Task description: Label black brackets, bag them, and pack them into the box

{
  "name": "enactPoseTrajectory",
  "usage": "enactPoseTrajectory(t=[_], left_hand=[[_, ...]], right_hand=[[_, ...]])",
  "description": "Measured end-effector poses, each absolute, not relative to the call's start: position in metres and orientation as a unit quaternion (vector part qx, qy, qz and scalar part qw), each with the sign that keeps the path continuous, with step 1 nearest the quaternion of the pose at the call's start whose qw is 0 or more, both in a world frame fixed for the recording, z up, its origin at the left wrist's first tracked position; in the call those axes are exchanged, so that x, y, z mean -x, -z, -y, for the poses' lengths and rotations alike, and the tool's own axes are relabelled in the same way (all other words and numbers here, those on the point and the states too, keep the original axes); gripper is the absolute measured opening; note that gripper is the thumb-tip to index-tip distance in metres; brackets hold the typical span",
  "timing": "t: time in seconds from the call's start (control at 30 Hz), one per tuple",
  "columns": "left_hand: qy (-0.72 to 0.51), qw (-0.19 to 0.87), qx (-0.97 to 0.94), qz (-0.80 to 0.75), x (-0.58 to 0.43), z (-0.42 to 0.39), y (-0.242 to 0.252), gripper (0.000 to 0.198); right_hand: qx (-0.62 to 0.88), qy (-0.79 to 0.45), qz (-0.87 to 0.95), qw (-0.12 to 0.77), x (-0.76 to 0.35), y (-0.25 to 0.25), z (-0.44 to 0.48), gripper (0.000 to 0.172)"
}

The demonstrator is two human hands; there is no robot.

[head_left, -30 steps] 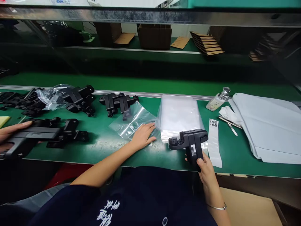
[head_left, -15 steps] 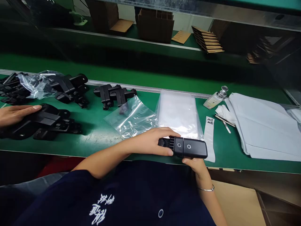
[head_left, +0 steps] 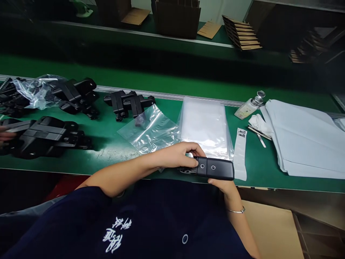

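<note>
Low over the bench's front edge I hold a black plastic part [head_left: 219,168], a long smooth casing with two small round ringed marks on its top face. My left hand [head_left: 183,155] is closed on its left end, thumb on top and fingers around the far side. From below and in front, my right hand [head_left: 222,184] grips the casing, its thumb on the near edge and the other fingers hidden underneath. Just beyond my hands lie a stack of clear plastic bags [head_left: 203,126] and a loose clear bag [head_left: 152,131].
Black plastic assemblies [head_left: 132,104] lie left of the bags, with larger ones [head_left: 45,136] farther left. A co-worker's blurred hand [head_left: 7,136] is beside them. To the right are a label strip [head_left: 239,154], a pump bottle [head_left: 249,106] and white sheets [head_left: 307,140].
My left thumb has moved onto the part's top near the ringed marks, and the part has turned slightly. The co-worker's hand has drawn back left from the black assemblies. The view has shifted slightly.
</note>
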State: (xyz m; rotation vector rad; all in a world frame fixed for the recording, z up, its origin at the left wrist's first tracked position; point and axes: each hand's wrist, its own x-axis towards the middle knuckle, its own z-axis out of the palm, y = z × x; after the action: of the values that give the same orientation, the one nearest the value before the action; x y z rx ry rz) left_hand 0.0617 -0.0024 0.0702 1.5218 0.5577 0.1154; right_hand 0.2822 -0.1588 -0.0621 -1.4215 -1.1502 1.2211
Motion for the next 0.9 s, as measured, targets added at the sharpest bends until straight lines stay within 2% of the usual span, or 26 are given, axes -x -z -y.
enactPoseTrajectory(t=[0.17, 0.33, 0.47, 0.5, 0.57, 0.67, 0.77, 0.9], left_hand=[[-0.026, 0.639, -0.722, -0.264, -0.066, 0.004, -0.076, 0.018], [-0.015, 0.535, -0.799, -0.275, -0.074, 0.000, -0.079, 0.028], [-0.072, 0.593, -0.755, -0.270, -0.066, -0.019, -0.066, 0.032], [-0.102, 0.567, -0.760, -0.302, -0.061, -0.024, -0.060, 0.032], [-0.130, 0.428, -0.799, -0.402, -0.049, -0.029, -0.044, 0.028], [-0.031, 0.221, -0.842, -0.491, -0.029, -0.024, -0.011, 0.023], [0.059, 0.171, -0.866, -0.467, -0.014, -0.012, 0.021, 0.024], [0.055, 0.167, -0.871, -0.459, -0.003, -0.005, 0.040, 0.023]], right_hand=[[0.573, -0.482, 0.486, 0.451, -0.282, 0.060, 0.158, 0.071], [0.573, -0.485, 0.487, 0.446, -0.279, 0.054, 0.156, 0.064], [0.570, -0.499, 0.422, 0.498, -0.272, 0.044, 0.156, 0.066], [0.559, -0.520, 0.394, 0.512, -0.270, 0.040, 0.155, 0.068], [0.533, -0.577, 0.329, 0.524, -0.266, 0.031, 0.155, 0.068], [0.507, -0.635, 0.240, 0.532, -0.262, 0.020, 0.155, 0.062], [0.488, -0.661, 0.183, 0.540, -0.262, 0.017, 0.154, 0.062], [0.439, -0.701, 0.157, 0.539, -0.261, 0.019, 0.151, 0.064]])
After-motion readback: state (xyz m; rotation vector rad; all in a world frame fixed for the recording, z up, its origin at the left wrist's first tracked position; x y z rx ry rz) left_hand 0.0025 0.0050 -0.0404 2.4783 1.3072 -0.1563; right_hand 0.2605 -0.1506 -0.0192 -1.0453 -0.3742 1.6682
